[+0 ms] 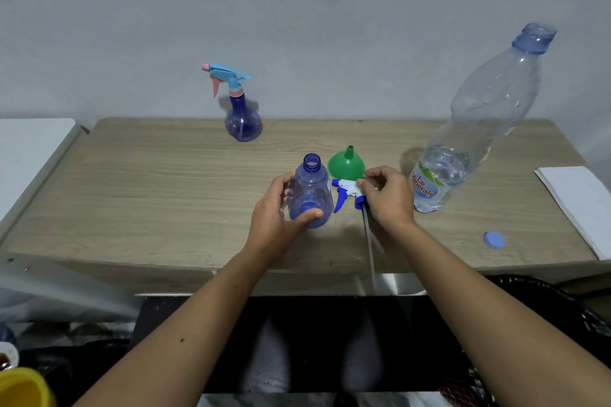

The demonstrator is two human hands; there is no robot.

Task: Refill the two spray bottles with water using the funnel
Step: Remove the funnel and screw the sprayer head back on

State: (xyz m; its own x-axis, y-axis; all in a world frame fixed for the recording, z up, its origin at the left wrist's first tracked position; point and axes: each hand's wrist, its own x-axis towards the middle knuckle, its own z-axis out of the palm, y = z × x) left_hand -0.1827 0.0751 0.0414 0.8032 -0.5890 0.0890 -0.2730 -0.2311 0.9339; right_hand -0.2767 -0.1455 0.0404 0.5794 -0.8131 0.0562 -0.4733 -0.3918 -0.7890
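Translucent blue plastic spray bottle (310, 195): uncapped, steadied upright in left hand (277, 218), fingers wrapped round it. Right hand (386, 198) pinches removed white-and-blue trigger head (347, 192); inverted green plastic funnel (346, 164) just behind, ready for use.

On the table (132, 195), my open bottle (310, 192) stands in the middle. The funnel (346, 163) sits just right of it, the spray head (347, 192) before the funnel. The water bottle (463, 142) stands farther right, its cap (494, 239) nearer me, the other sprayer (243, 116) behind left.
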